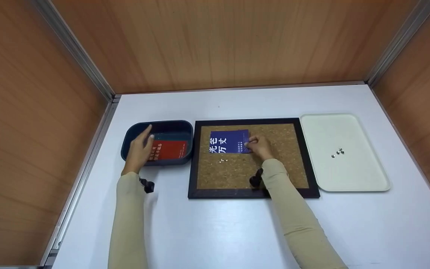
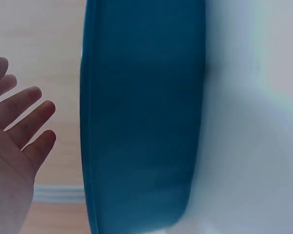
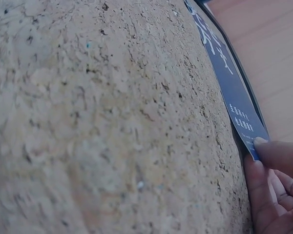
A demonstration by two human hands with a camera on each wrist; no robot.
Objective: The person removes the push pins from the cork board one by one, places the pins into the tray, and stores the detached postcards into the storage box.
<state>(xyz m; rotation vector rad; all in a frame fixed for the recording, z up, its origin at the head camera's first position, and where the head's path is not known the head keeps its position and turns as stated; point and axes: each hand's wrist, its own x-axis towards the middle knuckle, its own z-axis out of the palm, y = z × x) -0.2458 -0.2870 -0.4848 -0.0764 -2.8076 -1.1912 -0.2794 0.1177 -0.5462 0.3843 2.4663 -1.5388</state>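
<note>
Between thumb and fingers, my right hand point(image 1: 260, 146) pinches the right edge of a blue card point(image 1: 230, 141) printed with white characters. The card lies over the upper part of a cork board point(image 1: 237, 173) with a dark frame; the right wrist view shows the pinched corner point(image 3: 251, 146) close to the cork. My left hand point(image 1: 139, 149) is above the left side of a dark blue bin point(image 1: 162, 161), fingers extended and holding nothing. Inside the bin is a red card point(image 1: 170, 149) with light print, partly hidden by that hand.
A pale green tray point(image 1: 349, 172) right of the board bears several small shiny pieces point(image 1: 338, 152). A few tiny bright bits point(image 1: 221, 161) show on the cork below the blue card. Wooden panels point(image 1: 215, 45) enclose the white table point(image 1: 207, 231) at the back and sides.
</note>
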